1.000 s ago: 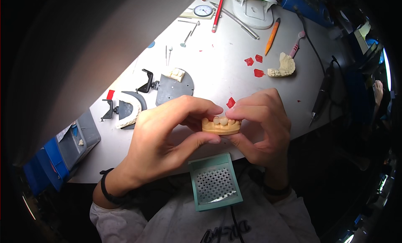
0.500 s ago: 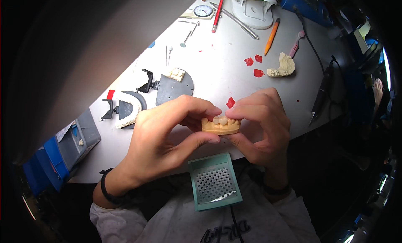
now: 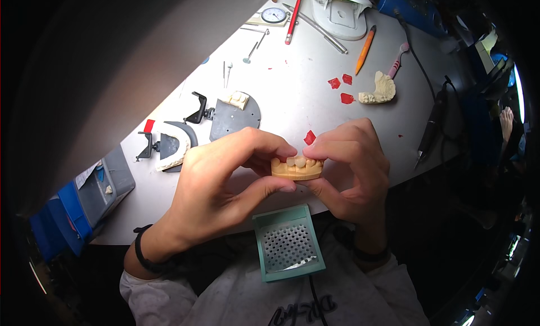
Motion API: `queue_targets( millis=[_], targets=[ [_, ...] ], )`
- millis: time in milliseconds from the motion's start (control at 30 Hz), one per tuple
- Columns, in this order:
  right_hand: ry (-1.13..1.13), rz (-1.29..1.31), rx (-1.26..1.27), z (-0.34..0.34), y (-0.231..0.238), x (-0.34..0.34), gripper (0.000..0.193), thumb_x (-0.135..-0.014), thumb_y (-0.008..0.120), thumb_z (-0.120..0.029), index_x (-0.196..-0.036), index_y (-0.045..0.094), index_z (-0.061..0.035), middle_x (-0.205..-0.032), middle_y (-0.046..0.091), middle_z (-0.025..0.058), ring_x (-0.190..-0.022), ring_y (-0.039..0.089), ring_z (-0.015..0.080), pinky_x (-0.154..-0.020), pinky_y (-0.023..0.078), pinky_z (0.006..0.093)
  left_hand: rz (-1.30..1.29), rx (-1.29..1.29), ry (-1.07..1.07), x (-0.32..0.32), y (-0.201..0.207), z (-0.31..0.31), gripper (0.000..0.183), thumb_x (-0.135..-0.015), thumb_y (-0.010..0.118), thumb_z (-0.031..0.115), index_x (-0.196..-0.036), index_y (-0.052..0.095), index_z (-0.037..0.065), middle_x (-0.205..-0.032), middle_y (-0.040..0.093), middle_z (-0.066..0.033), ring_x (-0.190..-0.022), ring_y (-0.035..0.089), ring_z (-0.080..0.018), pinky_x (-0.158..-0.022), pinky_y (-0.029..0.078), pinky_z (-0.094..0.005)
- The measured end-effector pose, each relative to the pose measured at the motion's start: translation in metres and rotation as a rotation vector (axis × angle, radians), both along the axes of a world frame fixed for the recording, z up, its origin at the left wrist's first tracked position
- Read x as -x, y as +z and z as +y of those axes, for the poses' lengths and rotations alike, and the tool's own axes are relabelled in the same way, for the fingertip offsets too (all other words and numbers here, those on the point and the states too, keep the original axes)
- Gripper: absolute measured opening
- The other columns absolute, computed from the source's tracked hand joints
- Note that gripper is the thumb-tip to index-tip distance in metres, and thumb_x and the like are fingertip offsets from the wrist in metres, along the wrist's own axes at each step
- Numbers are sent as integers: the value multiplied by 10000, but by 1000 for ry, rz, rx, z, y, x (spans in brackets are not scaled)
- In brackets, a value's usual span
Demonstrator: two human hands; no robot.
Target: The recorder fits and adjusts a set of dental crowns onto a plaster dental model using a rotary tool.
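Observation:
Between my two hands is a small tan dental model [image 3: 296,173], held upright above the bench edge with its row of teeth on top. A paler crown [image 3: 299,162] sits among those teeth. My left hand [image 3: 225,171] is closed on the model's left end, thumb below and fingers at the top. On the other end, my right hand [image 3: 354,163] pinches with the forefinger on the teeth and the thumb under the base. A red wax-like scrap [image 3: 309,137] lies just beyond my fingertips.
A lamp shade [image 3: 135,56] blocks the upper left. Grey articulator plates [image 3: 233,119] with plaster casts stand left. Beyond are a plaster arch [image 3: 379,88], orange pencil [image 3: 365,49], dial gauge [image 3: 273,14] and black handpiece [image 3: 432,123]. A green perforated tray [image 3: 289,244] juts out below my hands.

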State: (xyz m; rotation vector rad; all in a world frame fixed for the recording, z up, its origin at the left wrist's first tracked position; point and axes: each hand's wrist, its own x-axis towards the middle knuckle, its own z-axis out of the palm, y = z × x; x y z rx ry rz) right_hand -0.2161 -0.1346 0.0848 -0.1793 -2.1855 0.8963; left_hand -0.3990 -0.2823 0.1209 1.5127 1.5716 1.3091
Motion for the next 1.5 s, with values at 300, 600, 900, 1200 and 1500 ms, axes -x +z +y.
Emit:
queue_targets(
  millis=[300, 600, 900, 1200, 1500],
  targets=[
    [-4, -17, 7, -1, 2, 0, 413, -651, 870, -2, -1028, 716, -76, -986, 725, 50, -887, 647, 269, -796, 511, 381, -10, 65, -17, 1, 2, -2, 357, -841, 876, -15, -1148, 696, -45, -1108, 746, -121, -912, 739, -163, -819, 603, -290],
    [-26, -30, -9, -3, 2, 0, 355, -661, 864, -18, -984, 729, -79, -943, 720, 46, -881, 632, 272, -789, 522, 380, -75, 93, -20, -1, 0, -1, 328, -855, 861, -11, -1144, 710, -44, -1101, 750, -115, -904, 734, -159, -838, 591, -294],
    [-15, -33, -5, -1, 4, -1, 386, -646, 869, -13, -1002, 741, -85, -948, 727, 42, -879, 626, 274, -795, 528, 376, -127, 114, -9, -1, 0, -2, 320, -869, 862, 12, -1146, 711, -37, -1112, 750, -110, -915, 740, -159, -857, 594, -293],
    [16, -22, 26, -1, 3, -1, 378, -680, 873, -18, -1027, 735, -75, -994, 736, 59, -903, 639, 271, -816, 519, 385, -156, 132, -22, -2, -1, -1, 314, -878, 852, 11, -1153, 708, -30, -1108, 749, -104, -935, 739, -161, -871, 594, -301],
    [59, 18, 255, -8, 1, -1, 313, -779, 830, 37, -1063, 726, -43, -1009, 740, 100, -835, 689, 232, -730, 560, 348, -14, 38, 20, -5, -2, 2, 250, -910, 800, -9, -1133, 692, -47, -1070, 754, -130, -983, 772, -208, -878, 632, -316]
  ],
)
